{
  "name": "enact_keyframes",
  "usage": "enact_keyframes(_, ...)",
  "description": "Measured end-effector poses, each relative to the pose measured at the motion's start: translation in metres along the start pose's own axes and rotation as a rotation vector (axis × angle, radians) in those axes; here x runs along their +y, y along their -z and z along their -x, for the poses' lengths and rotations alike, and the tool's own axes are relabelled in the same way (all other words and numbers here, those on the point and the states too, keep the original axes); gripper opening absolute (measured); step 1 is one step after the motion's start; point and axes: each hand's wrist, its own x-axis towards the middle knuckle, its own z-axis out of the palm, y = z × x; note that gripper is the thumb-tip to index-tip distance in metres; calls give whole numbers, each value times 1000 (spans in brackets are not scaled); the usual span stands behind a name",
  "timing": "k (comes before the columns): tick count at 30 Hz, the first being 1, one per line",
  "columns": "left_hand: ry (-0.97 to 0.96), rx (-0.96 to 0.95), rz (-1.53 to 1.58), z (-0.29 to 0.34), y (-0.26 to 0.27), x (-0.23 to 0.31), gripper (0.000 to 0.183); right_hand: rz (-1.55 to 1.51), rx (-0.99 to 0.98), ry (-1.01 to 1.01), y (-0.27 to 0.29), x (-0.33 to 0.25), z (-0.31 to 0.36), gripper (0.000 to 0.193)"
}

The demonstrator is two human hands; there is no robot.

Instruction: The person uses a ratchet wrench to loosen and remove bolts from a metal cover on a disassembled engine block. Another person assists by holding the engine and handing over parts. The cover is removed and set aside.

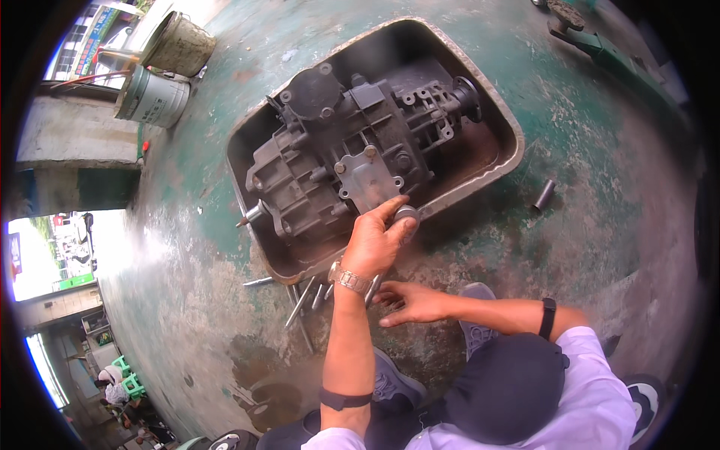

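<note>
1 gearbox (341, 139) in metal tray (517, 127), lower-L end nr rim; open room at tray's R end. L hand (377, 236) gripping 1 round metal piece (406, 214) by near rim. R hand (414, 304) half-curled, can't tell if holding. Floor: ≥4 metal rods (301, 302), 1 short tube (544, 195), 2 buckets (154, 97).

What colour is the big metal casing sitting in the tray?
The metal casing is mostly dull dark grey; it shows best in the head view.
</note>
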Motion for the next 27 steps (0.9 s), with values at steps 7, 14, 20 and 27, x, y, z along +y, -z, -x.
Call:
enact_keyframes(7, -44, 71, 58, 3, -5, -12, 38, -446, -150, -6, -13, 20, -16, 34)
enact_keyframes(14, -173, 253, 165, 5, -20, -36, 38, -314, -41, -253, 50, 56, 40, 31)
enact_keyframes(20, -212, 366, -259, 0, -12, -20, 36, -519, 478, -56, 159, 47, 138, 30)
enact_keyframes(27, -21, 342, -36, 2, -13, -17, 33, -437, 1073, 274, 231, -99, 55, 24)
